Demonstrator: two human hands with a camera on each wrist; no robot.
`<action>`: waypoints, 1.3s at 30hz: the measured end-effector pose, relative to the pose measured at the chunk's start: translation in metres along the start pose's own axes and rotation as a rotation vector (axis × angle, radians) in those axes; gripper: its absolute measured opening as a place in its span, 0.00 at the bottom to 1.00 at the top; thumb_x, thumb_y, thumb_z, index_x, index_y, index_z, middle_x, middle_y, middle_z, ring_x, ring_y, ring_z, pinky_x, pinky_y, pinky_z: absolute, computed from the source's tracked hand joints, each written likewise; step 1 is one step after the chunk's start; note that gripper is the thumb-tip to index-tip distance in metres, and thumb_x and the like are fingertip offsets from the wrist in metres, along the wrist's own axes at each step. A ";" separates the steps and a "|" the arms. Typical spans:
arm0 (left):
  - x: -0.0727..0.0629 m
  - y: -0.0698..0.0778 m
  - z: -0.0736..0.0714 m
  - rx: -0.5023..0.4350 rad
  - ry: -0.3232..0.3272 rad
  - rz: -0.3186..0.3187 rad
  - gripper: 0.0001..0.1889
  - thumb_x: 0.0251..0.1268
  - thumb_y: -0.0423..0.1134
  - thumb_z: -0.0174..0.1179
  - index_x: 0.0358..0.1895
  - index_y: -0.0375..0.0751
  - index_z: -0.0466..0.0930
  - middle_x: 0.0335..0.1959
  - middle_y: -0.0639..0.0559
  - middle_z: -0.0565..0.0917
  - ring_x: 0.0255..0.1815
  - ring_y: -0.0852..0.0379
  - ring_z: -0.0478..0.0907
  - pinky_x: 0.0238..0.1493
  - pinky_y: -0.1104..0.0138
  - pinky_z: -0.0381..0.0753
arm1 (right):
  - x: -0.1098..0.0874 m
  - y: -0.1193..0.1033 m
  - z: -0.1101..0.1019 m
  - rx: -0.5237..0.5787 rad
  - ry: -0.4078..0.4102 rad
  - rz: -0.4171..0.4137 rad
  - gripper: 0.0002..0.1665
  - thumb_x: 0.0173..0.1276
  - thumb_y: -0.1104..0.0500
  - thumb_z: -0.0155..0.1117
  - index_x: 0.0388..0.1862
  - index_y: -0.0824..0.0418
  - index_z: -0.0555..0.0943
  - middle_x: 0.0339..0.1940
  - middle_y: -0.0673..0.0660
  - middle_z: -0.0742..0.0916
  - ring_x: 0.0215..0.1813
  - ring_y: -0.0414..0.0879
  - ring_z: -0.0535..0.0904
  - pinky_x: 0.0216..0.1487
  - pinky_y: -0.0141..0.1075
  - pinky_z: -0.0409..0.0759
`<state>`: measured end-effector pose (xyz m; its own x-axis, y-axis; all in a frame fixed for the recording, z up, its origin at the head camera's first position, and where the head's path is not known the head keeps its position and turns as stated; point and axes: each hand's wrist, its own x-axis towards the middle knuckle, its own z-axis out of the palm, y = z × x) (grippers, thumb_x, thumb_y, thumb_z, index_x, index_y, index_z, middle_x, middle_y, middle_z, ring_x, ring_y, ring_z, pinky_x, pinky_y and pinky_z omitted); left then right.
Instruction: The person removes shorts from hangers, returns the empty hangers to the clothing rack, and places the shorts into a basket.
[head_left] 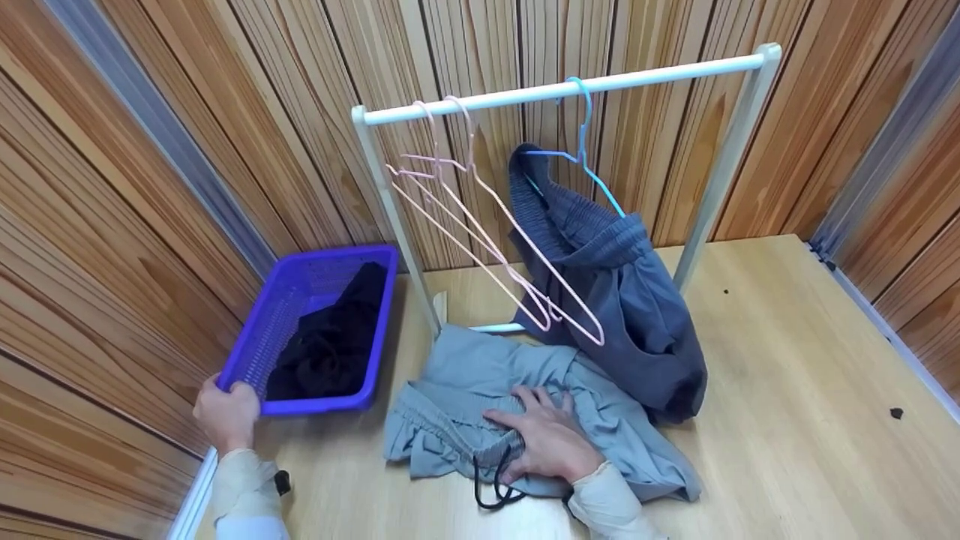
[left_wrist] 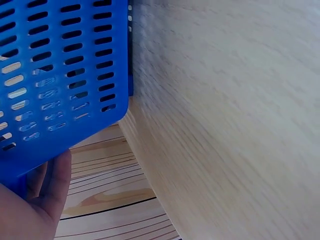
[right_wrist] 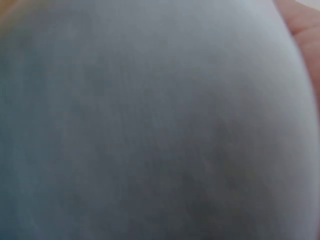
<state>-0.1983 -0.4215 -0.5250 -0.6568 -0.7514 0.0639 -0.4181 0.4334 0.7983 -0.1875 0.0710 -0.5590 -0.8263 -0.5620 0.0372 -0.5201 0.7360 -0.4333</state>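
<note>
My left hand (head_left: 227, 414) grips the near left corner of the rim of a purple-blue plastic basket (head_left: 315, 407). Dark cloth (head_left: 330, 345) lies bunched inside it. In the left wrist view, the basket's slotted wall (left_wrist: 75, 60) shows close up, with the left hand (left_wrist: 37, 205) at its edge. Fingers spread, my right hand (head_left: 544, 439) rests on light grey-green shorts (head_left: 480, 360) with an elastic waist and a black drawstring (head_left: 495, 504). Grey fabric (right_wrist: 150, 120) fills most of the right wrist view, blurred, hiding the fingers there.
Behind the shorts stands a white garment rack (head_left: 660, 73). Two pink hangers (head_left: 499, 202) hang at its left, and dark grey shorts (head_left: 600, 277) hang on a blue hanger (head_left: 582, 127). Wood-patterned walls enclose the wooden surface (head_left: 795, 375). A small dark bit (head_left: 896, 413) lies at right.
</note>
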 end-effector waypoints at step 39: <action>0.001 0.000 -0.003 0.021 -0.042 -0.031 0.33 0.70 0.38 0.43 0.79 0.35 0.67 0.75 0.28 0.75 0.77 0.27 0.69 0.79 0.38 0.66 | 0.002 -0.010 0.004 0.114 0.153 0.147 0.25 0.44 0.68 0.75 0.40 0.44 0.89 0.38 0.50 0.84 0.48 0.53 0.81 0.43 0.50 0.62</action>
<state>-0.1966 -0.4236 -0.5230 -0.6690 -0.7431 0.0134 -0.4519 0.4210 0.7865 -0.1835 0.0614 -0.5579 -0.9188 -0.3822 0.0981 -0.3713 0.7533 -0.5429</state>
